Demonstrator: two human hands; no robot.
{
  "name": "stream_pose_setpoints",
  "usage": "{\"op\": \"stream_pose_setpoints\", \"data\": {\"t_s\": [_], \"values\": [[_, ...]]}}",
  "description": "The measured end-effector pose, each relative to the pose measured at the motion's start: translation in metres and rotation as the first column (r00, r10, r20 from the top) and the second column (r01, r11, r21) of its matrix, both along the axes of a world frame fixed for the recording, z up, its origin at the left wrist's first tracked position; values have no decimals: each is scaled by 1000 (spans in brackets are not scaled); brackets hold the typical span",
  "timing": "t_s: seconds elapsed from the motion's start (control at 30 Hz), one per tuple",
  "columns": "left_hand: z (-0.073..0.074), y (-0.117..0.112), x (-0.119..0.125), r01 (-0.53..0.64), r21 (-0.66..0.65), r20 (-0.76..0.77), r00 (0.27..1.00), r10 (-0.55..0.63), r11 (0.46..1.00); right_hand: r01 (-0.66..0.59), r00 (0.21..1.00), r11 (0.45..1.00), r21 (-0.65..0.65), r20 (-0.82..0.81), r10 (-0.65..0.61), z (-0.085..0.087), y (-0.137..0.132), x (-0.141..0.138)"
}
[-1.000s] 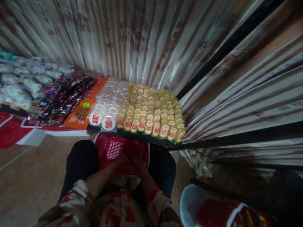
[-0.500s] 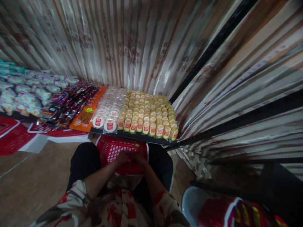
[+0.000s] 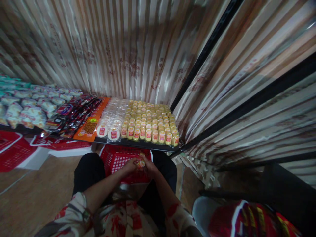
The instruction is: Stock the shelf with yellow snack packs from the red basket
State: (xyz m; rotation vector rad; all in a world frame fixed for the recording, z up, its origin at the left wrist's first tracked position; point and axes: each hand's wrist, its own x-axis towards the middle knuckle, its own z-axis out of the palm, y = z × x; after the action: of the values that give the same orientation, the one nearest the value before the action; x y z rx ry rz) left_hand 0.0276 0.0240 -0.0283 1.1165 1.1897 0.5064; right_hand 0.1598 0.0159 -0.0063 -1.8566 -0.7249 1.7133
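Between my legs is a red plastic basket (image 3: pixel 118 161) with a grid of holes. Above it, my left hand (image 3: pixel 131 164) and my right hand (image 3: pixel 148 165) are close together, closed around a small wrapped snack cake (image 3: pixel 141 163) with an orange and yellow label. The fingers of both hands partly cover it. Just beyond the basket, rows of small yellow wrapped snack cakes (image 3: pixel 148 126) stand on a dark shelf (image 3: pixel 138 143). White round packaged crackers (image 3: pixel 114 133) are lined up to their left.
Further left on the shelf are orange snack packs (image 3: pixel 89 126), dark packets (image 3: pixel 65 120) and white packets (image 3: pixel 32 113). More red baskets (image 3: pixel 18 151) sit below. A pleated curtain (image 3: pixel 111 49) and dark metal bars (image 3: pixel 237 118) close off the back and right. A filled red basket (image 3: pixel 232 220) stands lower right.
My hands have parted slightly, and a small wrapped snack cake now shows between them. The view has tilted a little, so the shelf appears slightly lower and further left.
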Motion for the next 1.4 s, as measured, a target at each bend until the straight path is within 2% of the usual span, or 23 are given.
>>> {"op": "stream_pose_setpoints", "data": {"t_s": [0.2, 0.47, 0.6, 0.7, 0.93, 1.13, 1.4], "values": [[18, -3, 4, -49, 74, -4, 999, 50, 996, 7, 999, 999, 44, 32, -9, 13, -5, 7], [35, -4, 15, 17, 165, 51, 998, -26, 986, -59, 991, 984, 167, 129, 37, 30, -10, 20], [40, -5, 23, 49, 283, -41, 998, -39, 958, -116, 977, 973, 202, 198, 75, 36, -11, 27], [40, -4, 28, 49, 323, -100, 995, -17, 945, -155, 966, 960, 231, 241, 98, 41, -11, 33], [47, 0, 39, 51, 446, -123, 992, 5, 893, -184, 943, 929, 321, 325, 74, 56, -8, 45], [60, 7, 49, -9, 555, -76, 995, 62, 832, -111, 934, 881, 461, 350, -65, 63, -5, 52], [78, 27, 64, -139, 629, 7, 985, 174, 765, 7, 917, 719, 695, 282, -282, 69, -5, 48]]}}
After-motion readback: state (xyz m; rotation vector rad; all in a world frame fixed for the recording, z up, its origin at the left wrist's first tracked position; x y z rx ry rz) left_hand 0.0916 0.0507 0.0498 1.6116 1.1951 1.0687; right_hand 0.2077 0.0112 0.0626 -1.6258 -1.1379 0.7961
